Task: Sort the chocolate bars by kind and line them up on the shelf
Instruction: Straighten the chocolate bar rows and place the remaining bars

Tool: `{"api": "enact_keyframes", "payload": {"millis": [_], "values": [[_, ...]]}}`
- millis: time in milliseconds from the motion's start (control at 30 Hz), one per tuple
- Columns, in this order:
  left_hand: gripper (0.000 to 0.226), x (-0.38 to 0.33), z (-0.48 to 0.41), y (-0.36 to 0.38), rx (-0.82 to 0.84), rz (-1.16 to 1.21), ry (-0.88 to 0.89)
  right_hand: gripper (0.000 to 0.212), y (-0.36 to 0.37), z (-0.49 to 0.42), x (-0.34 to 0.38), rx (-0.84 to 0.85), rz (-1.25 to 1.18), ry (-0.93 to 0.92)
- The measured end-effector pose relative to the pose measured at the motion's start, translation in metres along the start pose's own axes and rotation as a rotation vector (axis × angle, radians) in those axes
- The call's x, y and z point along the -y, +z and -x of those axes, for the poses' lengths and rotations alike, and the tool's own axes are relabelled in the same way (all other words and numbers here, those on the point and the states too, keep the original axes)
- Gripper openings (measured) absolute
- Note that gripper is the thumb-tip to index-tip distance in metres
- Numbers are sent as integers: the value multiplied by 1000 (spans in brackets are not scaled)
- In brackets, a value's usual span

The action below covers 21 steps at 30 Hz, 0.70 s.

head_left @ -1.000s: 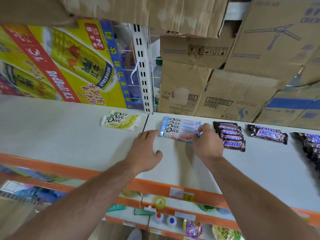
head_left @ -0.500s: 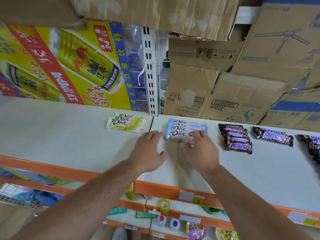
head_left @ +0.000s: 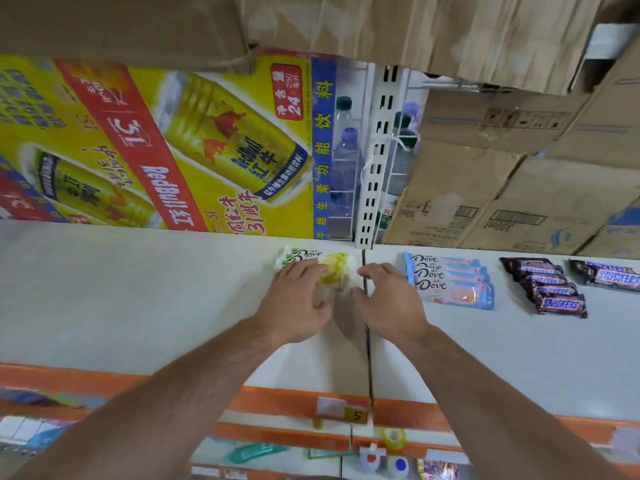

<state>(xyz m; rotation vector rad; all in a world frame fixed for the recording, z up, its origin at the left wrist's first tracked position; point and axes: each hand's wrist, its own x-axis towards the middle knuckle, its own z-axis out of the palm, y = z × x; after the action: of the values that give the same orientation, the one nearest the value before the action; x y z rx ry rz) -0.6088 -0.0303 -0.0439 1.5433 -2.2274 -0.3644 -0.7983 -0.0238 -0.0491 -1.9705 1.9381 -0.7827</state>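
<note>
Lying at the back of the shelf (head_left: pixel 138 306), just left of the seam between its panels, the yellow Dove bars (head_left: pixel 334 270) run their long axis left to right. The left hand (head_left: pixel 294 306) is the nearer: its fingers (head_left: pixel 304 268) drape over the wrappers with the thumb at the near edge, grasping them. The right hand (head_left: pixel 389 303) holds nothing, its bent fingertips against the wrappers' right end. Further right, apart, lie the fanned blue Dove bars (head_left: pixel 450 280), then the Snickers bars (head_left: pixel 549 287).
</note>
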Motion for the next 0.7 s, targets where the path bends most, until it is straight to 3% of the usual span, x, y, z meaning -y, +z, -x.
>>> {"api": "enact_keyframes", "payload": {"millis": [200, 367, 567, 700], "values": [[65, 49, -9, -19, -10, 24, 35, 41, 25, -13, 32, -21, 38, 64], [76, 78, -29, -26, 31, 181, -135, 63, 24, -27, 34, 53, 161, 69], [107, 90, -57, -29, 255, 350, -317, 93, 21, -56, 33, 324, 150, 160], [105, 88, -68, -25, 315, 282, -218, 96, 21, -69, 31, 405, 184, 149]]}}
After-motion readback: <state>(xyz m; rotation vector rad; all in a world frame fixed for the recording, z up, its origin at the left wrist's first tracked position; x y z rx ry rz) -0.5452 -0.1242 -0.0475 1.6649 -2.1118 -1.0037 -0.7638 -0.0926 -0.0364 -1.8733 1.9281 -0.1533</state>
